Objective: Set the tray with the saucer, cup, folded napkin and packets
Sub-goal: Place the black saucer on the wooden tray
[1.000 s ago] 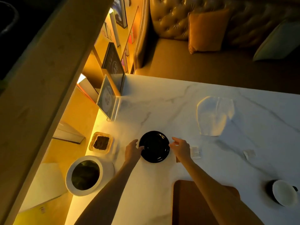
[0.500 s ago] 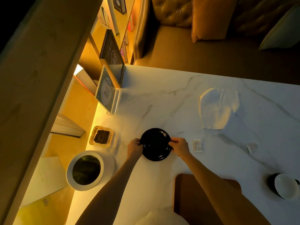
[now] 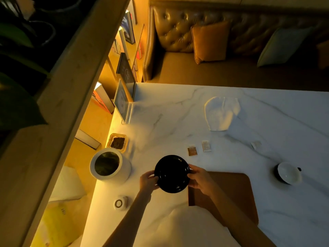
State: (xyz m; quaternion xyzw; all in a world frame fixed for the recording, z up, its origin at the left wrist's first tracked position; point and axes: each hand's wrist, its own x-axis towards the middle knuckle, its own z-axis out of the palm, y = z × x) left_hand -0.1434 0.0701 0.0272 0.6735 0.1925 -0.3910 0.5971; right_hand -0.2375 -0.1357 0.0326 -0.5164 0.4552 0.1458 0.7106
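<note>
A black saucer (image 3: 171, 173) is held by its rim between my left hand (image 3: 148, 180) and my right hand (image 3: 200, 179), just left of the brown tray (image 3: 231, 195). The saucer's right edge overlaps the tray's near-left corner. A brown packet (image 3: 192, 151) and a white packet (image 3: 206, 146) lie on the marble beyond the saucer; a third packet (image 3: 256, 145) lies further right. The white napkin (image 3: 221, 113) lies spread out at the back. The cup (image 3: 287, 172), dark outside and white inside, stands right of the tray.
A white round pot (image 3: 110, 166) and a small square dish (image 3: 117, 142) stand at the table's left edge, with an acrylic sign stand (image 3: 123, 102) behind them. A small round white object (image 3: 120, 203) lies near the front left. A sofa with cushions sits beyond the table.
Both hands closed on the saucer's rim and lifted it back towards me and to the right, up to the tray's left edge. The brown packet that the right hand hid now shows.
</note>
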